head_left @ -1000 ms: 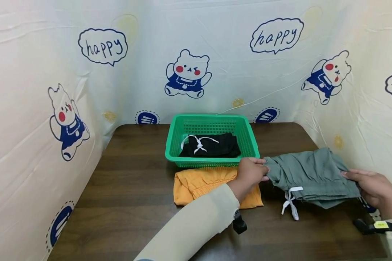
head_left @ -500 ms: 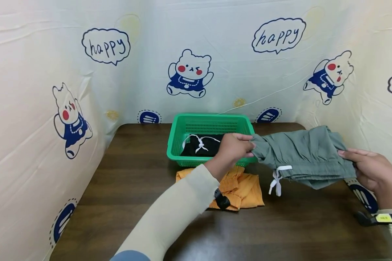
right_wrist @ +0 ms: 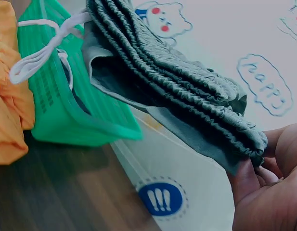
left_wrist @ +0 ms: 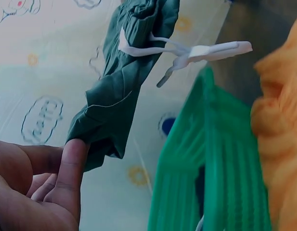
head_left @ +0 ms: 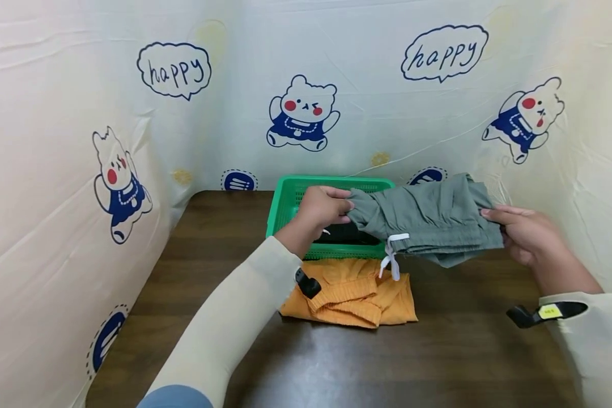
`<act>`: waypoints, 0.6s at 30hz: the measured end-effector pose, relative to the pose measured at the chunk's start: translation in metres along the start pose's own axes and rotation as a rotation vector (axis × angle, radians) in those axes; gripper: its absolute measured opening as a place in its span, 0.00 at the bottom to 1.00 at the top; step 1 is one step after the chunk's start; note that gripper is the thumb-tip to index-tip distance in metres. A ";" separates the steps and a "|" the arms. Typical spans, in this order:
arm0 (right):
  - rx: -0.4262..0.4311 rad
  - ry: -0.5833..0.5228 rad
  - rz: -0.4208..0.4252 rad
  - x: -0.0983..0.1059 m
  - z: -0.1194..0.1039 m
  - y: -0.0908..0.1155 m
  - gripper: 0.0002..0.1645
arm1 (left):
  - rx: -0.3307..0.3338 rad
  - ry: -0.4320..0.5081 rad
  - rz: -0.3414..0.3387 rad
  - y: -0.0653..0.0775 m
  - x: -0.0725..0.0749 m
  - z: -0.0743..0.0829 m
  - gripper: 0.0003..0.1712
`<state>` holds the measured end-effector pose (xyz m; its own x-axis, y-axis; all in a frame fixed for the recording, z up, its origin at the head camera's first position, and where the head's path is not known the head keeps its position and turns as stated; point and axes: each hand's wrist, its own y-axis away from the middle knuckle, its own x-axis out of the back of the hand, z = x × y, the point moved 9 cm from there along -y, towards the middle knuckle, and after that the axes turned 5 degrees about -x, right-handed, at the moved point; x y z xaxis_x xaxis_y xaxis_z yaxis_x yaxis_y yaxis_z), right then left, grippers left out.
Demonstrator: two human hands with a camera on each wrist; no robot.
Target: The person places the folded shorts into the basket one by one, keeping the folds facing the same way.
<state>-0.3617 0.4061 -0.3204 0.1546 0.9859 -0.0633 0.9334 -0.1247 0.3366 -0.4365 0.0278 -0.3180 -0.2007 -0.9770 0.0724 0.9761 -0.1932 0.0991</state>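
Note:
Folded grey-green shorts (head_left: 428,218) with an elastic waistband and a tied white drawstring hang in the air between both hands. My left hand (head_left: 321,209) pinches their left end above the green basket (head_left: 277,209). At the other end, my right hand (head_left: 527,232) grips the waistband corner between thumb and fingers, as the right wrist view shows too. A black folded garment (head_left: 344,233) lies inside the basket, mostly covered by the left hand and the shorts. Orange shorts (head_left: 352,292) lie folded on the table just in front of the basket.
The brown wooden table (head_left: 209,243) extends to both sides of the basket and toward me. A pale printed curtain (head_left: 224,113) encloses the table at the back and sides. Wrist cameras on dark straps sit at both cuffs.
Both hands have lifted the grey-green shorts and carried them left, from beside the basket to partly over it. The orange shorts' top layer now lies shifted, with the waistband showing askew.

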 end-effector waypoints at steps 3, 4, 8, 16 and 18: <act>-0.042 0.027 0.006 -0.017 -0.001 -0.007 0.11 | 0.004 -0.012 0.010 -0.003 0.019 0.003 0.10; -0.054 0.049 0.015 -0.022 -0.001 -0.009 0.11 | 0.006 -0.017 0.013 -0.003 0.025 0.004 0.10; -0.051 0.067 0.039 -0.044 -0.001 -0.019 0.11 | 0.036 -0.049 0.049 -0.008 0.050 0.008 0.11; -0.055 0.137 0.034 -0.087 0.011 -0.045 0.06 | 0.088 -0.090 0.167 -0.013 0.097 0.006 0.11; -0.066 0.124 0.032 -0.097 0.016 -0.052 0.11 | 0.081 -0.098 0.197 -0.015 0.106 0.001 0.11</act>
<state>-0.4200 0.3156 -0.3468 0.1386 0.9883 0.0638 0.9046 -0.1526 0.3980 -0.4723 -0.0733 -0.3105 -0.0177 -0.9809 0.1937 0.9882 0.0123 0.1524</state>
